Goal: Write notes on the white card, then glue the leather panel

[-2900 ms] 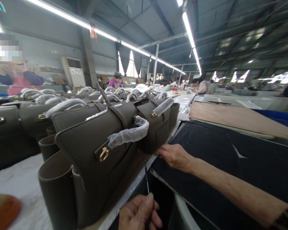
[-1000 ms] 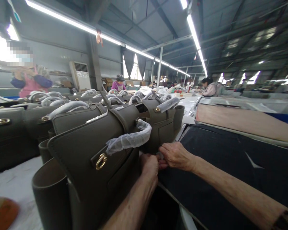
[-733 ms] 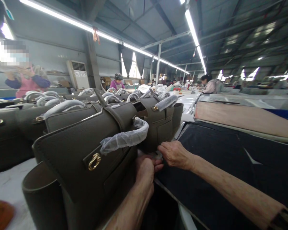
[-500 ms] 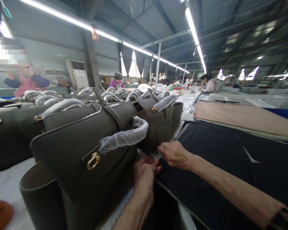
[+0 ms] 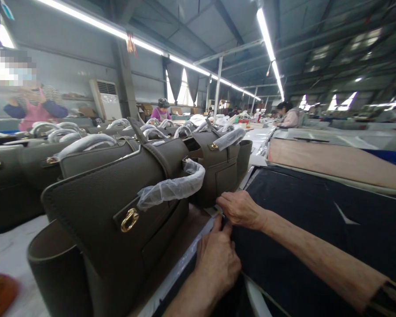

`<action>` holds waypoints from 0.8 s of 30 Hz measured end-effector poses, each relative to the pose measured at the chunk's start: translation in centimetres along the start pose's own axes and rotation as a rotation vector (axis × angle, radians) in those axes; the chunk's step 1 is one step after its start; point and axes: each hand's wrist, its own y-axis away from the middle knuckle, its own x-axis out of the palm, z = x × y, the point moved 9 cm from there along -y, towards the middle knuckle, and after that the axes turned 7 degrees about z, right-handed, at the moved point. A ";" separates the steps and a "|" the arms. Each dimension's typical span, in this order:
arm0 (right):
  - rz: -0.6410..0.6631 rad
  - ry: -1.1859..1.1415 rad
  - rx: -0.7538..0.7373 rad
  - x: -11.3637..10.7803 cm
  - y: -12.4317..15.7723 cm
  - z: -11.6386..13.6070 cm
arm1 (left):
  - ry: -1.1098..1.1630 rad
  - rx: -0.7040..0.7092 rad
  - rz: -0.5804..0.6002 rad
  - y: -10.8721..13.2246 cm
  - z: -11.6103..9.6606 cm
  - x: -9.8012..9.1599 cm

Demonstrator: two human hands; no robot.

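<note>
Bag [image 5: 119,207]: stood on worktop [image 5: 9,251], handle [image 5: 171,187] already film-wrapped. Found left hand [image 5: 218,264] and right hand [image 5: 240,209] curled, fingertips meeting just beside; could not tell what was pinched, if anything.

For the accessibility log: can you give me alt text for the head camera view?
The person's left hand and right hand meet at the near corner of a black sheet, beside a grey-brown handbag with a gold ring and plastic-wrapped handle. More such bags line the table; other workers are far off.
</note>
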 end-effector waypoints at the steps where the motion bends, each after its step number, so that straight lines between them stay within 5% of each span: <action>1: -0.002 -0.001 0.000 0.0 0.0 0.0 | -0.018 -0.012 0.009 -0.1 0.2 0.3; 9: -0.002 -0.010 -0.004 0.1 0.0 -0.1 | -0.028 -0.129 0.036 -0.9 0.6 -0.1; 17: 0.070 -0.027 0.013 0.6 0.4 0.0 | 0.049 -0.101 0.023 -1.0 0.2 -0.8; 24: 0.175 -0.062 -0.039 2.1 1.1 1.2 | 0.078 0.057 0.064 3.6 -0.2 0.2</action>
